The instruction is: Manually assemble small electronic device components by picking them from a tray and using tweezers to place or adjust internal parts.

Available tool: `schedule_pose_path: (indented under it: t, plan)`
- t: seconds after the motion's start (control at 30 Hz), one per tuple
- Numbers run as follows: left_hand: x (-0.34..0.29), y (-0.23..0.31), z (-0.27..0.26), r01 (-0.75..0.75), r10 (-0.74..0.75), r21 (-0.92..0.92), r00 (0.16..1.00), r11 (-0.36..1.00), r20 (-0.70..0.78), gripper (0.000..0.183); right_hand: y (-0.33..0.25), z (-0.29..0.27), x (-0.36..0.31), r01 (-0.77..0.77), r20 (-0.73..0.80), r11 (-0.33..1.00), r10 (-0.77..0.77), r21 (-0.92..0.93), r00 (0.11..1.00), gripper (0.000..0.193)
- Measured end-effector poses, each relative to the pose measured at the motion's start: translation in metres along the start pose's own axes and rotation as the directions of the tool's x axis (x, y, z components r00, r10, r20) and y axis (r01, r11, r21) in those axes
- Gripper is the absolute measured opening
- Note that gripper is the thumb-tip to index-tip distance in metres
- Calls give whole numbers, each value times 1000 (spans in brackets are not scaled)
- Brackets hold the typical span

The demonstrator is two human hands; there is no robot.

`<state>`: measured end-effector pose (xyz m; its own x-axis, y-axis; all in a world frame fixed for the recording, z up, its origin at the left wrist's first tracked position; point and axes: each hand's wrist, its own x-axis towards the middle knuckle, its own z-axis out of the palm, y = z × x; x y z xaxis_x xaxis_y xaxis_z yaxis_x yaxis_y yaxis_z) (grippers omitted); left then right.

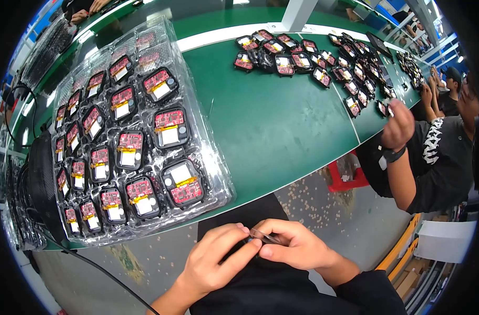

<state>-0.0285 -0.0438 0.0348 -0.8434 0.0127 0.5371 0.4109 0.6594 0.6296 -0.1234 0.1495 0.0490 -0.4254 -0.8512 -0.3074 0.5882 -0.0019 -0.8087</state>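
Note:
Above my lap, my left hand (214, 260) and my right hand (297, 245) meet, fingertips pinched together. Between them they hold a small dark piece with a thin, see-through edge (265, 237). Fingers cover most of it, so its kind does not show. Nearest to my hands on the bench is a clear plastic tray (213, 152). Its pockets hold rows of black watch-like housings (183, 182) with red circuit boards, white rectangles and yellow strips. The housing at the tray's near right corner is turned the other way round from most others.
Loose housings (284, 65) lie in heaps along the far right of the green bench (271, 126). A person (439, 157) sits at the right, one hand raised by the heap. A red stool (349, 176) stands under the bench edge; a black cable (100, 270) runs at lower left.

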Motion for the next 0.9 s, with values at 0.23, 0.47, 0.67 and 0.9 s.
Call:
schedule_pose_path:
  t: [0.23, 0.47, 0.67, 0.9]
  plan:
    - [-20, 13, 12, 308, -633, -937, 761, 162, 141, 66, -11, 5, -2, 225, -64, 743, -338, -630, 939, 18]
    - [-25, 3, 16, 254, -593, -965, 787, 63, 168, 68, 8, 0, 5, 287, 236, -63, -744, -956, 625, 43]
    - [-27, 4, 17, 262, -604, -965, 772, 21, 197, 66, 15, -2, 10, 281, 227, -67, -777, -957, 587, 33]
    - [-31, 3, 20, 295, -596, -955, 768, 7, 233, 64, 19, -4, 9, 292, 248, -81, -764, -953, 596, 40]
